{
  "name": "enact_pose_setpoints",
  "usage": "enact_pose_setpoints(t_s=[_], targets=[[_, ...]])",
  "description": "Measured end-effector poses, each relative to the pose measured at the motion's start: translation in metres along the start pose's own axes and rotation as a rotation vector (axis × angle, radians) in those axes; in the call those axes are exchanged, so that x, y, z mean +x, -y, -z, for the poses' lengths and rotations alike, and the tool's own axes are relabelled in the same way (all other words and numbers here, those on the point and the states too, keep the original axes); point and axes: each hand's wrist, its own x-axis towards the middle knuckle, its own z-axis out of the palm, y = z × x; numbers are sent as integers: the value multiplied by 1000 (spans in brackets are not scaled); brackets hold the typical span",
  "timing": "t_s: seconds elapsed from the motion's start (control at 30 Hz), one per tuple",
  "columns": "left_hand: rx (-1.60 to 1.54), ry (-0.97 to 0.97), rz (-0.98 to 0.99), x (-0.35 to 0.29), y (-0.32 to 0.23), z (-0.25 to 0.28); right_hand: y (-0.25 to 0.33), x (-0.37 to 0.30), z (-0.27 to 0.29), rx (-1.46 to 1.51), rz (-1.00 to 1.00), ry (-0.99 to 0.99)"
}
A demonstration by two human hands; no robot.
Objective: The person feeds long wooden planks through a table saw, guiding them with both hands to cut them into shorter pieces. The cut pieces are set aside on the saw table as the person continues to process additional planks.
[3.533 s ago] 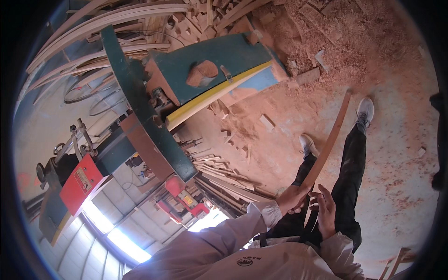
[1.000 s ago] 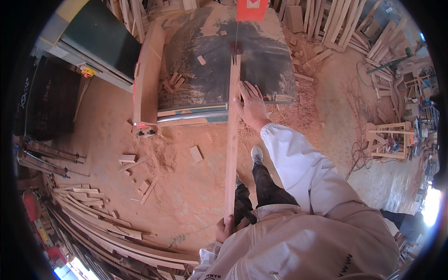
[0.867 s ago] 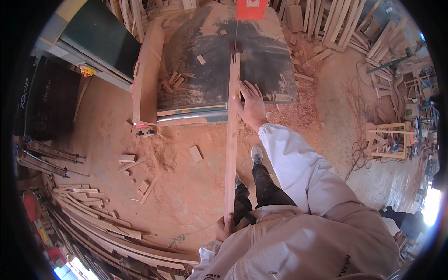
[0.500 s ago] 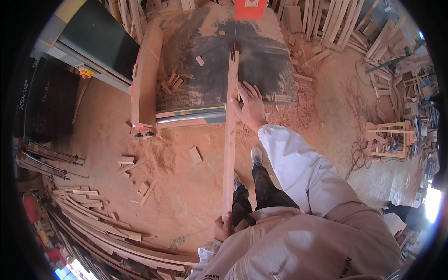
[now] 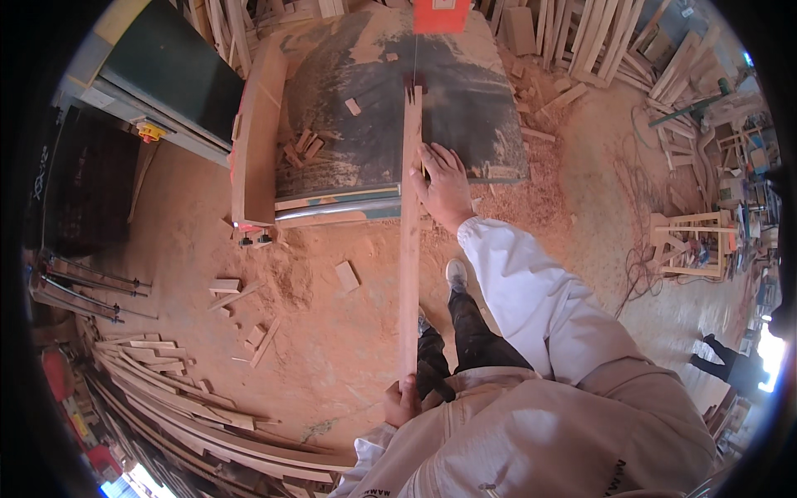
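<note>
A long, narrow wooden strip (image 5: pixel 408 249) runs from my waist up onto the dark, sawdust-covered saw table (image 5: pixel 481 100). Its far end meets the thin blade under the orange guard (image 5: pixel 440 12). My left hand (image 5: pixel 402 402) grips the near end of the strip close to my body. My right hand (image 5: pixel 444 184) lies flat on the table with spread fingers, pressing against the strip's right side near the table's front edge.
A wooden fence board (image 5: pixel 256 141) stands along the table's left side, with small offcuts (image 5: pixel 303 148) beside it. Sawdust and scrap blocks (image 5: pixel 241 295) cover the floor. Stacked strips (image 5: pixel 199 415) lie lower left, more lumber (image 5: pixel 614 41) upper right. Another person (image 5: pixel 730 365) stands far right.
The strip has slid forward along the table toward the blade, its far end now nearer the orange guard. My right hand has moved forward with it; my left stays on the near end.
</note>
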Motion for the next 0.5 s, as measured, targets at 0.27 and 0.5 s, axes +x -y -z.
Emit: enact_pose_setpoints(t_s=[0.27, 0.5], targets=[[-86, 18, 25, 1, -6, -9, -1, 0, 3, -4, 0, 7], [-103, 5, 23, 3, 0, -9, -1, 2, 5, -17, 6, 16]])
